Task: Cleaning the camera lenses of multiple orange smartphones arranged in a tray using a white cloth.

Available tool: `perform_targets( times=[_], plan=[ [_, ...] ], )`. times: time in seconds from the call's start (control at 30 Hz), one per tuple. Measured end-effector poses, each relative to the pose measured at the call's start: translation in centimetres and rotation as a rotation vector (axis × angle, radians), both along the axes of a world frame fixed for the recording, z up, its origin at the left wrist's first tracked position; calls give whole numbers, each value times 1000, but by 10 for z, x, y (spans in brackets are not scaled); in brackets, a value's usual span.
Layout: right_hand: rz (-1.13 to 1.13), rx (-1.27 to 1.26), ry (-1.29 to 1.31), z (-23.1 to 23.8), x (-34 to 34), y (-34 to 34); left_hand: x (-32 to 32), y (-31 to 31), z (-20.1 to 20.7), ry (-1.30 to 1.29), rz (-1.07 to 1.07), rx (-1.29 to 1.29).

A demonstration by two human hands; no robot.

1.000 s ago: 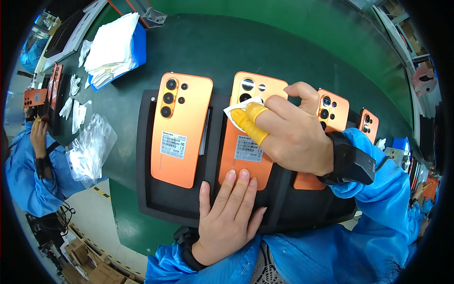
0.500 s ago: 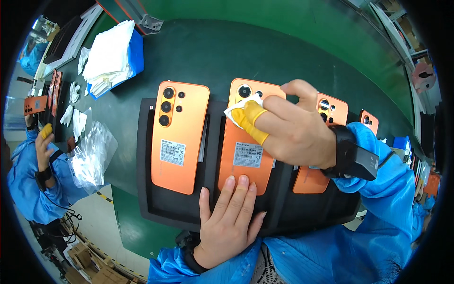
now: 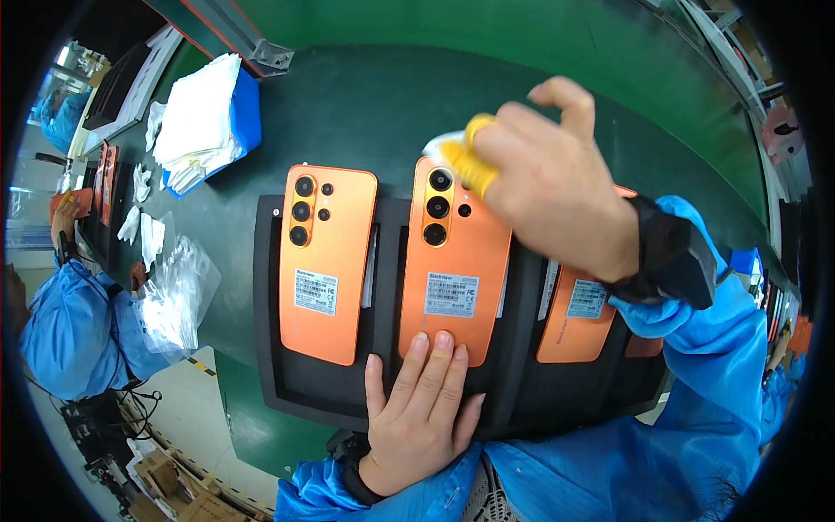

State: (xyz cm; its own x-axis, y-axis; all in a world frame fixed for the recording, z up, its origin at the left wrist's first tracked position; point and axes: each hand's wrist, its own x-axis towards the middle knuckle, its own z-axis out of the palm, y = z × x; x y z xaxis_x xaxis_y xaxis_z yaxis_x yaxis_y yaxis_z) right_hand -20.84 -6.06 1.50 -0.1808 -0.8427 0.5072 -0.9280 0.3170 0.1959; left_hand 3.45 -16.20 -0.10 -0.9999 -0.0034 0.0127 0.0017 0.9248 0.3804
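My left hand (image 3: pixel 417 431) lies flat, fingers extended, its fingertips on the lower end of an orange smartphone (image 3: pixel 454 252) lying camera side up. My right hand (image 3: pixel 557 178), with yellow finger cots (image 3: pixel 470 165) on its fingers, pinches a white wiping cloth (image 3: pixel 441 148) at the phone's top edge; motion blurs the cloth. Three round lenses and a white label show on that phone. To its left rests another orange phone (image 3: pixel 326 252). A third phone (image 3: pixel 574 326) lies to the right, partly hidden by my right hand. All lie over a black compartmented tray (image 3: pixel 271 339).
A blue bin (image 3: pixel 249 113) holds a stack of white cloths (image 3: pixel 198 113) at the back left. Crumpled wipes (image 3: pixel 141 183) and a clear plastic bag (image 3: pixel 178 291) lie nearer the left edge. Beyond them, a person in a blue sleeve (image 3: pixel 74 313) handles an orange phone (image 3: pixel 83 202).
My right hand has moved the cloth up from the phone's camera area to its top edge, uncovering the lenses. My left hand stays on the phone's lower end.
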Motion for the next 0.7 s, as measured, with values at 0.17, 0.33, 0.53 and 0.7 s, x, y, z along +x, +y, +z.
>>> perform_targets(
  times=[0.17,0.33,0.53,0.7],
  plan=[
    [-55,0,-69,4,5,-1,-1,1,-1,-8,12,-3],
    [96,31,-171,-6,31,5,0,0,-1,10,6,-2],
    [102,200,-49,6,22,27,-1,0,-1,0,-1,-7],
    [-98,70,-55,8,11,27,-1,3,0,-15,8,-26]
  ],
)
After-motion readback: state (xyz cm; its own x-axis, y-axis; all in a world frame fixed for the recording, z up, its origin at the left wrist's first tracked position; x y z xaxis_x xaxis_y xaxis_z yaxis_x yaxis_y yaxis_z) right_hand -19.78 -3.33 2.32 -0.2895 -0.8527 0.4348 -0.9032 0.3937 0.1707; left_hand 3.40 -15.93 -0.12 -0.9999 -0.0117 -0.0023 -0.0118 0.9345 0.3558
